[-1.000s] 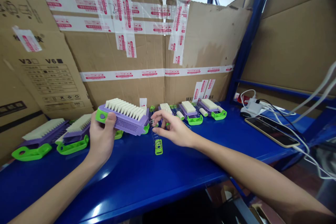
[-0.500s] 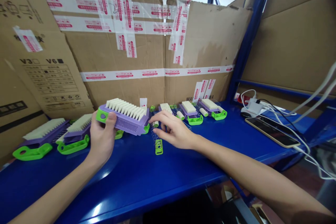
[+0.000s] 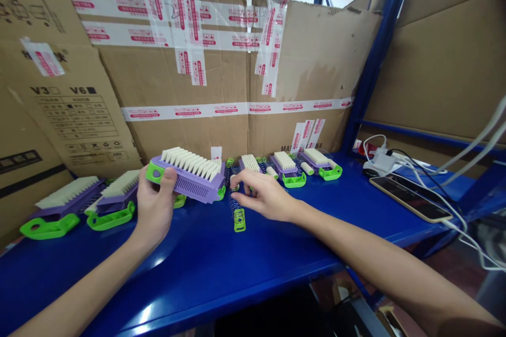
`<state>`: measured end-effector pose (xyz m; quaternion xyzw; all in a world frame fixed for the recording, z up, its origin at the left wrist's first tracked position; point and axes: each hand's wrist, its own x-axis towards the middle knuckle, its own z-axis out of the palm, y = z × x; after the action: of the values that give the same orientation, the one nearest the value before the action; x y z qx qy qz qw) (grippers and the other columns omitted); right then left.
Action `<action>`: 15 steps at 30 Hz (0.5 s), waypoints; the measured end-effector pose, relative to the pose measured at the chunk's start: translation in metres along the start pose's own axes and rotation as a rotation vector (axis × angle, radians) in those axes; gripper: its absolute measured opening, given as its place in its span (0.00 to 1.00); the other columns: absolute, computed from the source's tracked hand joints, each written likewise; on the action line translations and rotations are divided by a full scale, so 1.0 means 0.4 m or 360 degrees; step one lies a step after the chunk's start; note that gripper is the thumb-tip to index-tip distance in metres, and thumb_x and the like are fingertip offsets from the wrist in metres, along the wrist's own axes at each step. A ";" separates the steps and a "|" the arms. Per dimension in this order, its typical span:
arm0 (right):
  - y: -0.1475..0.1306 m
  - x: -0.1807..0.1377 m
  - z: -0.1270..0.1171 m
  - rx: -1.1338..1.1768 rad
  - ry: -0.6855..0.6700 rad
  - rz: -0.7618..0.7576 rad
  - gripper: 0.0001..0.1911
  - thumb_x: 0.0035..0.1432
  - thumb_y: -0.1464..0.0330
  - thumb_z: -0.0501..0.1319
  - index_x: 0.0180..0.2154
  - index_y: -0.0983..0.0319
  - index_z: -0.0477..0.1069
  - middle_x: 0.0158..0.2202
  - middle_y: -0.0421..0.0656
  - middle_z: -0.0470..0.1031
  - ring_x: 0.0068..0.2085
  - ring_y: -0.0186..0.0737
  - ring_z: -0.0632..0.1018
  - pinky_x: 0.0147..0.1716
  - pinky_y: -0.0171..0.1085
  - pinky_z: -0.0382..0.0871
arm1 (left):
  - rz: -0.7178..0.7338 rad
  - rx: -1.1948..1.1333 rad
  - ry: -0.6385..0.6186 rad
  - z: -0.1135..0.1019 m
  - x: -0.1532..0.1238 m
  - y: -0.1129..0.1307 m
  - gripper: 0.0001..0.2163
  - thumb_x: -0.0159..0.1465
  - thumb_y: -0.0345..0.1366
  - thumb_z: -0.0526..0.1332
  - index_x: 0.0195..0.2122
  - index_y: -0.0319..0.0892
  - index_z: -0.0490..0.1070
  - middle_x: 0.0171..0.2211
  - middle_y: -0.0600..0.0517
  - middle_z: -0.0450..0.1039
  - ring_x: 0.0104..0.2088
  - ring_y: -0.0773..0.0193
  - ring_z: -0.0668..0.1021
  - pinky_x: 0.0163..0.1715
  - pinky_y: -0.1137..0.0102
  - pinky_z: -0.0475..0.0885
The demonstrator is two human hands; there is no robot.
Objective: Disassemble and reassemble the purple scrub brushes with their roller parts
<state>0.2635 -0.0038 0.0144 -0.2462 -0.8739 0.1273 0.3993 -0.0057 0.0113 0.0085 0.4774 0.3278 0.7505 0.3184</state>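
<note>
My left hand [image 3: 155,205] is closed around a purple brush [image 3: 197,185] with rows of cream bristles facing up and a green end piece, raised above the shelf and tilted. The thumb presses on its near side. My right hand [image 3: 265,196] hovers just right of the brush, fingers curved and apart, with nothing visible between them. Beneath its fingertips lies a green-ended strip [image 3: 239,220] with a coiled, spring-like middle, partly covered by the hand. Whether the fingertips touch it I cannot tell.
More purple brushes with green ends lie on the blue shelf [image 3: 190,274], at left [image 3: 67,195] and at right [image 3: 284,163]. A phone [image 3: 409,197] and white cables with a charger [image 3: 383,160] lie at the right. Taped cardboard [image 3: 308,73] stands behind.
Hardly anything differs. My right hand has shifted very slightly, its fingertips moving a little to the right away from the brush. The left hand still holds the brush in place.
</note>
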 end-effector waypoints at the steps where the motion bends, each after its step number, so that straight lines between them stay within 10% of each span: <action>1: 0.000 0.001 -0.001 -0.0012 -0.0013 0.0017 0.05 0.74 0.64 0.63 0.47 0.57 0.71 0.40 0.40 0.76 0.35 0.37 0.74 0.37 0.38 0.68 | 0.0000 0.0003 0.0002 0.000 0.000 0.000 0.29 0.55 0.57 0.79 0.49 0.48 0.72 0.42 0.52 0.73 0.38 0.65 0.78 0.32 0.76 0.79; 15: -0.003 0.001 -0.003 -0.0052 -0.0227 0.0092 0.06 0.74 0.62 0.63 0.46 0.56 0.69 0.40 0.40 0.77 0.38 0.39 0.76 0.39 0.39 0.68 | 0.0019 0.0019 -0.0017 -0.006 0.000 -0.010 0.27 0.58 0.56 0.78 0.50 0.48 0.72 0.44 0.52 0.75 0.39 0.64 0.78 0.36 0.74 0.79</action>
<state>0.2638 -0.0047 0.0158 -0.2681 -0.8947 0.1419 0.3280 -0.0071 0.0135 0.0046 0.4852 0.3275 0.7480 0.3127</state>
